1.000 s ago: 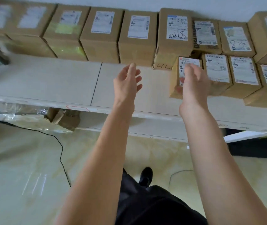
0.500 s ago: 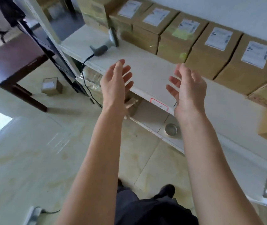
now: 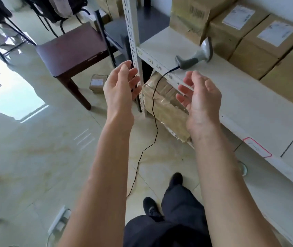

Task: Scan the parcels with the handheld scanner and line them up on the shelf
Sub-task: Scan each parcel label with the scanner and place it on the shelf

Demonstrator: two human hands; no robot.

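Observation:
A grey handheld scanner (image 3: pixel 196 55) lies on the white shelf (image 3: pixel 245 97), its black cable (image 3: pixel 153 107) hanging down to the floor. Behind it a row of brown cardboard parcels (image 3: pixel 265 45) with white labels stands along the wall. One small parcel (image 3: pixel 98 83) sits on the floor beside a stool leg. My left hand (image 3: pixel 119 86) and my right hand (image 3: pixel 200 98) hover in front of the shelf's left end, palms facing each other, fingers loosely spread, holding nothing. The right hand is just below and in front of the scanner.
A dark wooden stool (image 3: pixel 72 49) stands left of the shelf upright (image 3: pixel 133 36). A taped brown bundle (image 3: pixel 165 106) lies under the shelf. A power strip (image 3: pixel 59 221) lies on the tiled floor near my feet. Chair legs and hanging clothes are at the far left.
The view has swung left along the shelf, from the small stacked parcels to the shelf's left end. Both hands moved away from the parcels, stayed empty, and now sit near the scanner.

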